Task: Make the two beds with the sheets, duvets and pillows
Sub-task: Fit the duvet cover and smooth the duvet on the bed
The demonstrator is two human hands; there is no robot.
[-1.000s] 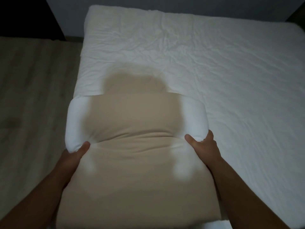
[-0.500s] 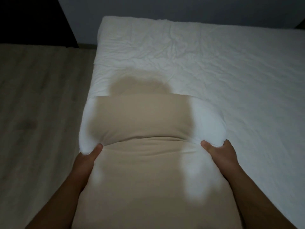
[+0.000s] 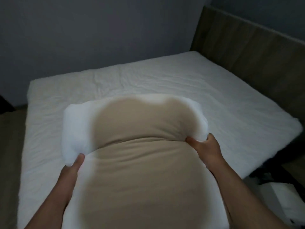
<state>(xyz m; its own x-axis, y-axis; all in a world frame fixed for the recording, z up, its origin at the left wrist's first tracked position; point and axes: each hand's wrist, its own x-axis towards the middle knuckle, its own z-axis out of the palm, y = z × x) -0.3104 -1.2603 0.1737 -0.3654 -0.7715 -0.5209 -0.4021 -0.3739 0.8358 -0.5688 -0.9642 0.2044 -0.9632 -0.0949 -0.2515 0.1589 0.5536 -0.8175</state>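
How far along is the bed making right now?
Done: a white sheet covers the bed, slightly wrinkled. In hand: left hand and right hand each grip a side of a bulky white bundle, duvet or pillow, above it. Left: no duvet or pillow lies on the visible sheet; a second bed is not in view.

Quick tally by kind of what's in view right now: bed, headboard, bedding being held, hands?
Bed: 1, white sheet on
Headboard: 1
Soft white bundle, pillow or folded duvet: 1
Hands gripping it: 2, left hand, right hand
Total: 5
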